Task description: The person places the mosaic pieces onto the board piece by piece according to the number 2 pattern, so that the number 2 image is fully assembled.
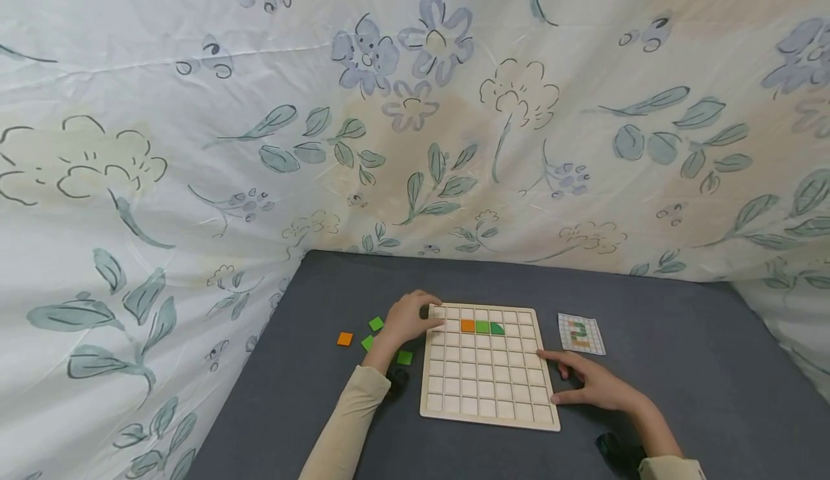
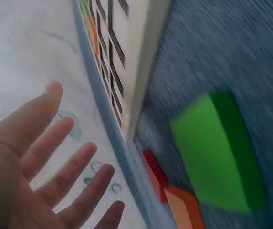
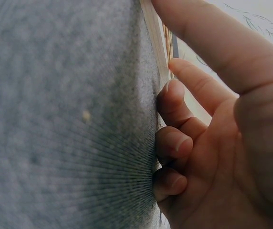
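Observation:
A pale wooden grid board (image 1: 483, 372) lies on the dark table. In its second row sit an orange square tile (image 1: 467, 326), a green square tile (image 1: 483, 327) and a dark green triangular tile (image 1: 497, 329), side by side. My left hand (image 1: 407, 318) is at the board's upper left corner; the left wrist view shows its fingers spread, with nothing held. At the right edge, my right hand (image 1: 593, 385) touches the board with extended thumb and index finger. Its other fingers (image 3: 173, 143) are bent and rest by the table.
Left of the board lie a loose orange tile (image 1: 345, 339) and several green tiles (image 1: 405, 358); a red piece (image 2: 154, 175) shows in the left wrist view. A card (image 1: 581, 334) with a coloured grid pattern lies right of the board. Flowered cloth (image 1: 441, 163) hangs behind the table.

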### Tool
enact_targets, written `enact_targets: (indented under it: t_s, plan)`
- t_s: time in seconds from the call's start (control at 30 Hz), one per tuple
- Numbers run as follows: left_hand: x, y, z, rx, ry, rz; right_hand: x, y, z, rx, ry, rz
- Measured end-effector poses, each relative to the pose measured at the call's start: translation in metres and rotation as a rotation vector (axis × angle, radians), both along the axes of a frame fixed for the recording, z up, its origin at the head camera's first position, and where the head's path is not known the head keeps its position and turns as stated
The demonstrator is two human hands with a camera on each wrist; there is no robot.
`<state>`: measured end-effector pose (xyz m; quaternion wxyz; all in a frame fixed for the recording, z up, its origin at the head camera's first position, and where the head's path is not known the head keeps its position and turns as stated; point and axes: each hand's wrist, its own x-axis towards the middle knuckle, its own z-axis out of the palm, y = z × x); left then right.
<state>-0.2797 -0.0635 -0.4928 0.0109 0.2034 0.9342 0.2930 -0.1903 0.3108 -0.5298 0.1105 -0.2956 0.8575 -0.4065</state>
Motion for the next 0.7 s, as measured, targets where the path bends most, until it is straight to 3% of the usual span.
enact_targets:
  t_s: [0.7]
  plan:
    - [-0.003, -0.042, -0.009, -0.040, 0.012, 0.060, 0.002, -0.002, 0.000, 0.014, 0.005, -0.011]
